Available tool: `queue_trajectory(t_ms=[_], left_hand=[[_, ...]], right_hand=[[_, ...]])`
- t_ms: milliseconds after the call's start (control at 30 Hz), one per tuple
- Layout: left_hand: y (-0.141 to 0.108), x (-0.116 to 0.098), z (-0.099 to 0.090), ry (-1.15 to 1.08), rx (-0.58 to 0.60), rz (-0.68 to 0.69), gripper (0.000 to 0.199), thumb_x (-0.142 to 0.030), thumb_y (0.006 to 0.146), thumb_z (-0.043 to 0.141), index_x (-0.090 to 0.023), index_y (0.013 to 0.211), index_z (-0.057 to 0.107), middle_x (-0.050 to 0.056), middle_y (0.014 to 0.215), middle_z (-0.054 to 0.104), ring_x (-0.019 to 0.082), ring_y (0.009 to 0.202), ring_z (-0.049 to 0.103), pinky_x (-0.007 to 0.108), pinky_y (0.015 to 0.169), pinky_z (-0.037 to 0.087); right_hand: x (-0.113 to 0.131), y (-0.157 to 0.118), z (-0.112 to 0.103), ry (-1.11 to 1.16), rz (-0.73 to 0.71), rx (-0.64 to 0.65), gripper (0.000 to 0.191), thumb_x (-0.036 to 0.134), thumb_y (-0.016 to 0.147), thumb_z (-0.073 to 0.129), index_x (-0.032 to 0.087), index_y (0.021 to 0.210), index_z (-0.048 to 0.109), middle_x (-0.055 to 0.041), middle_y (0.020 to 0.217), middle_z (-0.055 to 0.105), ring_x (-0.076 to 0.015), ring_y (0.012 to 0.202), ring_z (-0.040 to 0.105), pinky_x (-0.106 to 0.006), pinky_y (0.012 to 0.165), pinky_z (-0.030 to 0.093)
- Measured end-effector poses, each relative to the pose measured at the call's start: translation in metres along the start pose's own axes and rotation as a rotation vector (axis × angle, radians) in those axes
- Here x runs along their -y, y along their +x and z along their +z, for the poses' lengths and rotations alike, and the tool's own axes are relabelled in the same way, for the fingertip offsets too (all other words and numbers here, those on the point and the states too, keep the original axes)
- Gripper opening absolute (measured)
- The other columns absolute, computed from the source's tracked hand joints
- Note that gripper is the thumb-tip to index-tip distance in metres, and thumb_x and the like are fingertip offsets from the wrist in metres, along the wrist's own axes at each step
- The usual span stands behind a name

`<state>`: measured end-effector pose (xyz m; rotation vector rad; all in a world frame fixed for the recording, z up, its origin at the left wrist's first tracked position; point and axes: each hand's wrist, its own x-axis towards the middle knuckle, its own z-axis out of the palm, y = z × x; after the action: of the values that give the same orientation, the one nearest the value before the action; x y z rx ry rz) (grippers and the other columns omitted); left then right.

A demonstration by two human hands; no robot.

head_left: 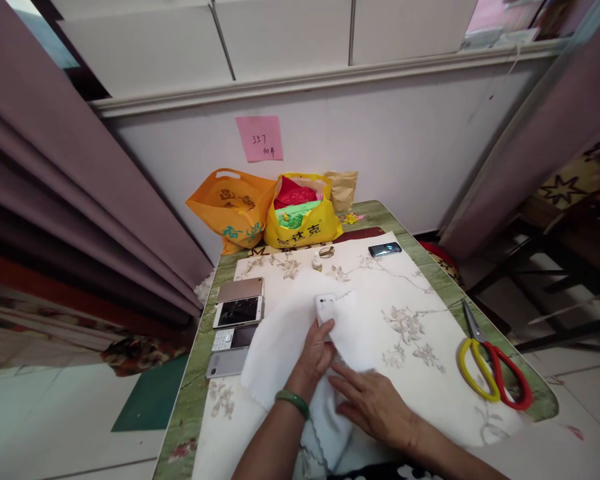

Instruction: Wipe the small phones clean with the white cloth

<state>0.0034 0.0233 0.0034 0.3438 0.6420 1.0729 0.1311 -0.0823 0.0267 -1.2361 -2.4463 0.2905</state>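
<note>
My left hand, with a green bangle on its wrist, is closed around the lower part of a white smartphone. The phone's back and camera face up. White cloth lies under and around it, spreading over the table and hanging toward my lap. Just below and to the right, my right hand has its fingers stretched out against the cloth, close to the phone's lower end. My left fingers and the cloth hide that end of the phone.
Several phones lie in a column at left; a dark phone lies at far right. Large scissors rest at the right edge. A small bottle, an orange bag and a filled yellow bag stand toward the wall.
</note>
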Motion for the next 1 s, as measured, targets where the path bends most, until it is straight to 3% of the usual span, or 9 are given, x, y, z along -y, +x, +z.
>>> queue_trajectory(t_ms=[133, 267, 400, 500, 633, 733, 833, 933, 1000], left_hand=[[0.0, -0.001, -0.001, -0.002, -0.018, -0.011, 0.047, -0.014, 0.078, 0.065, -0.014, 0.124, 0.057, 0.012, 0.108, 0.071, 0.026, 0.104, 0.065, 0.041, 0.1, 0.044], [0.001, -0.001, -0.003, -0.019, -0.038, -0.036, 0.045, -0.013, 0.078, 0.065, -0.013, 0.122, 0.058, 0.012, 0.106, 0.071, 0.025, 0.103, 0.066, 0.04, 0.1, 0.045], [0.002, -0.001, -0.004, -0.025, -0.045, -0.056, 0.044, -0.014, 0.077, 0.066, -0.012, 0.121, 0.059, 0.012, 0.105, 0.072, 0.025, 0.101, 0.066, 0.04, 0.099, 0.046], [0.004, -0.002, -0.006, -0.027, -0.042, -0.078, 0.045, -0.014, 0.076, 0.066, -0.012, 0.12, 0.059, 0.012, 0.105, 0.072, 0.025, 0.1, 0.066, 0.04, 0.097, 0.047], [0.004, -0.002, -0.007, -0.03, -0.029, -0.101, 0.046, -0.014, 0.075, 0.066, -0.013, 0.121, 0.059, 0.012, 0.105, 0.071, 0.026, 0.099, 0.066, 0.041, 0.095, 0.047], [0.003, -0.002, -0.006, -0.039, -0.001, -0.099, 0.046, -0.013, 0.074, 0.065, -0.012, 0.12, 0.059, 0.012, 0.104, 0.072, 0.026, 0.099, 0.066, 0.041, 0.094, 0.048], [0.001, -0.002, -0.005, -0.047, 0.037, -0.082, 0.042, -0.012, 0.074, 0.065, -0.013, 0.116, 0.061, 0.009, 0.1, 0.072, 0.025, 0.099, 0.065, 0.038, 0.094, 0.047], [0.0, -0.002, -0.005, -0.075, 0.054, -0.137, 0.029, -0.025, 0.081, 0.065, -0.012, 0.106, 0.065, 0.009, 0.098, 0.071, 0.023, 0.099, 0.065, 0.035, 0.094, 0.047], [0.002, -0.003, -0.004, -0.124, 0.065, -0.187, 0.037, -0.041, 0.085, 0.059, -0.01, 0.105, 0.065, 0.012, 0.102, 0.07, 0.025, 0.103, 0.063, 0.036, 0.095, 0.046]], right_hand=[[0.006, 0.008, -0.019, 0.016, 0.06, 0.203, 0.045, 0.04, 0.086, 0.061, 0.023, 0.127, 0.054, -0.0033, 0.094, 0.069, -0.0191, 0.065, 0.065, -0.028, 0.057, 0.044], [0.003, -0.007, -0.041, 0.111, 0.02, 0.296, 0.022, 0.045, 0.085, 0.06, 0.025, 0.091, 0.067, -0.0005, 0.083, 0.066, -0.0159, 0.063, 0.061, -0.026, 0.057, 0.039], [-0.009, -0.039, -0.046, 0.18, -0.038, 0.354, 0.034, 0.046, 0.09, 0.053, 0.021, 0.07, 0.063, -0.0007, 0.076, 0.063, -0.0132, 0.062, 0.058, -0.026, 0.057, 0.035], [-0.021, -0.059, -0.047, 0.16, 0.026, 0.363, 0.043, 0.05, 0.091, 0.051, 0.02, 0.062, 0.06, -0.0006, 0.064, 0.059, -0.0129, 0.058, 0.055, -0.026, 0.054, 0.032], [-0.033, -0.048, -0.054, 0.182, 0.195, 0.214, 0.036, 0.042, 0.097, 0.042, 0.022, 0.078, 0.064, -0.0014, 0.07, 0.061, -0.0136, 0.063, 0.059, -0.025, 0.057, 0.037], [-0.037, -0.012, -0.049, 0.286, 0.34, -0.045, 0.024, 0.038, 0.096, 0.046, 0.023, 0.103, 0.062, -0.003, 0.082, 0.063, -0.014, 0.066, 0.06, -0.025, 0.061, 0.043], [-0.04, 0.032, -0.031, 0.371, 0.376, -0.207, 0.02, 0.034, 0.09, 0.054, 0.023, 0.107, 0.058, -0.0033, 0.093, 0.063, -0.0122, 0.062, 0.059, -0.026, 0.062, 0.047], [-0.045, 0.063, -0.009, 0.377, 0.383, -0.269, 0.026, 0.03, 0.084, 0.061, 0.023, 0.109, 0.057, -0.0036, 0.097, 0.062, -0.0135, 0.065, 0.059, -0.028, 0.066, 0.05], [-0.051, 0.072, 0.001, 0.371, 0.396, -0.296, 0.022, 0.029, 0.084, 0.062, 0.023, 0.105, 0.059, -0.0027, 0.093, 0.062, -0.0138, 0.064, 0.058, -0.028, 0.066, 0.05]])
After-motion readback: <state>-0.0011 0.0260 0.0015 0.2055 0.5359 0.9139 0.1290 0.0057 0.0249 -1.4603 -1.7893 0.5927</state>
